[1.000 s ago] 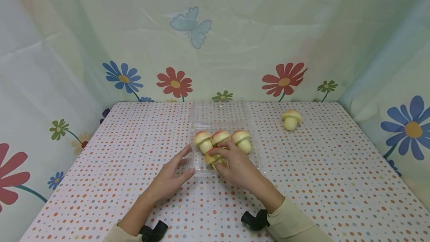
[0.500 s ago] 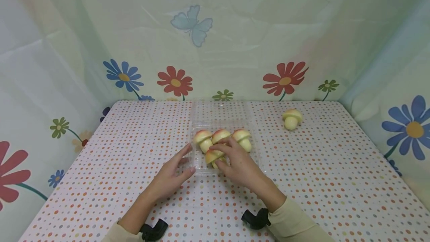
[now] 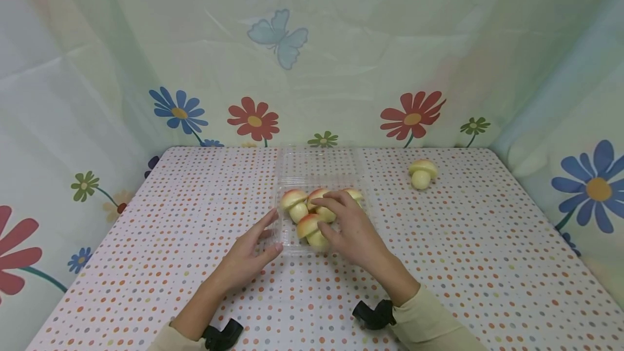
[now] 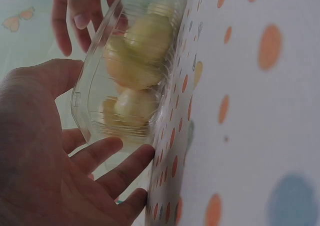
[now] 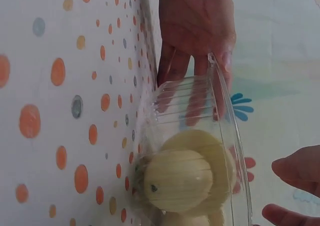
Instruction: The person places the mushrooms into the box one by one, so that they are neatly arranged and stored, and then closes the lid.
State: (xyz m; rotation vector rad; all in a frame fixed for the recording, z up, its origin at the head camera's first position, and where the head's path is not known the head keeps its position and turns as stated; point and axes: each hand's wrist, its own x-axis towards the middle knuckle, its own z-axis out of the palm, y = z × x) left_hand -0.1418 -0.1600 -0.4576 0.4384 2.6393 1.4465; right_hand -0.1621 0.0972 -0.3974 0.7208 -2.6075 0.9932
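Head view puts the right hand (image 3: 353, 229) over a clear plastic tray (image 3: 287, 248) in the middle of the dotted tablecloth (image 3: 146, 242), its fingers (image 3: 336, 199) curled down among the toy mushrooms. They seem to touch the middle back mushroom (image 3: 318, 195), though whether they actually pinch it I cannot tell. The front mushroom (image 3: 312, 230) lies just beside the thumb, the left back mushroom (image 3: 294, 202) sits clear of the hand, and a right back mushroom (image 3: 355, 194) is half hidden behind the knuckles.

The left hand (image 3: 248, 256) lies relaxed and open, fingertips (image 4: 145, 153) against the tray's near left wall, holding nothing.

Judged from this, the arranging goes best with that bracing hand kept firm on the wall, since the tray looks light and would slide. Nudge one cap at a time, low, so the neighbours do not tip.

One spare mushroom (image 3: 422, 173) stands well apart, far right. The tray's hinged lid (image 3: 319, 162) lies open behind it
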